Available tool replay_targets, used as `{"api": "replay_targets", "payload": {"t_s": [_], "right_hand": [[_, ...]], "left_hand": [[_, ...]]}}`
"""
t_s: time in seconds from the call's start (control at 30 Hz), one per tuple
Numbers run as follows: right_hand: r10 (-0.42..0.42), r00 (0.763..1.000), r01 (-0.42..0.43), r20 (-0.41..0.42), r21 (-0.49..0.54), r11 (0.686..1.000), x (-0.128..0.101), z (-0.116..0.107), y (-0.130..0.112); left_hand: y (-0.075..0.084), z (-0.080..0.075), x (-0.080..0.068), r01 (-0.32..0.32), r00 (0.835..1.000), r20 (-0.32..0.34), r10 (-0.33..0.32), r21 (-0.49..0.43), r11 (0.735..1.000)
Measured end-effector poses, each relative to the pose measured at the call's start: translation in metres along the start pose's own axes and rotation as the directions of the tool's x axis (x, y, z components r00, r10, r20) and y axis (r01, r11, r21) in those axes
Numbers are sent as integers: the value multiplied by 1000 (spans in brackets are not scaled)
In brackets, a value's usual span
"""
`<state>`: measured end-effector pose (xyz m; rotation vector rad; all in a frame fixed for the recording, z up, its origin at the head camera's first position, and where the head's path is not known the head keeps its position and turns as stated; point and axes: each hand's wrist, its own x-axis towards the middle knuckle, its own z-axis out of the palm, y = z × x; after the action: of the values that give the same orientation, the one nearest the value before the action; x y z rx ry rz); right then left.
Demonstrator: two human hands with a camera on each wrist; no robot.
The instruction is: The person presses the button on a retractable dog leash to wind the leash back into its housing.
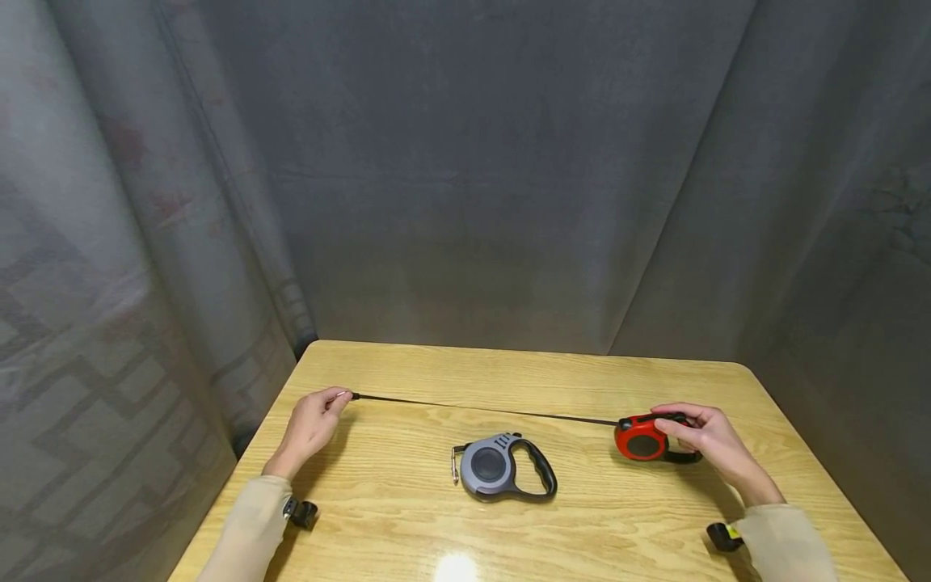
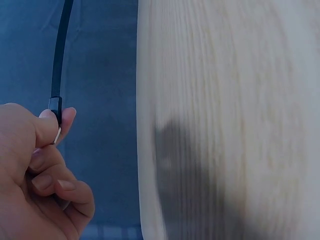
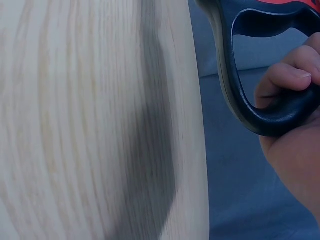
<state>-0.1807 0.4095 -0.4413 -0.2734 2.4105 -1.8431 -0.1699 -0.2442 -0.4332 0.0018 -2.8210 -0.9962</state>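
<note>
In the head view my right hand (image 1: 701,440) grips the black handle (image 3: 287,112) of a red retractable dog leash (image 1: 642,439), held above the table's right side. A thin black strap (image 1: 473,408) runs out of it, stretched nearly straight to the left. At its far end, my left hand (image 1: 313,424) pinches the metal clip (image 2: 57,136) between thumb and finger, just below the strap's black end piece (image 2: 55,103). Most of the clip is hidden by the fingers. Between the hands, a grey retractable dog leash (image 1: 489,464) lies flat, its black looped handle pointing right.
The wooden table (image 1: 393,517) has rounded far corners. Grey curtains (image 1: 465,178) hang behind it and on both sides. Small black cameras are strapped to both wrists. A bright light reflection shows at the table's near edge.
</note>
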Motion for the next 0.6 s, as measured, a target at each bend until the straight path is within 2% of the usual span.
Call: {"api": "replay_targets", "payload": {"t_s": [0.3,0.6], "right_hand": [[-12,1000,11,13,17,1000,1,4,-4],[-5,1000,4,8,11,1000,2,8,-2]], "left_hand": [[3,2,1,-41,999,-8,41,-1,999],[6,6,-1,-26,1000,10,26,-6,1000]]}}
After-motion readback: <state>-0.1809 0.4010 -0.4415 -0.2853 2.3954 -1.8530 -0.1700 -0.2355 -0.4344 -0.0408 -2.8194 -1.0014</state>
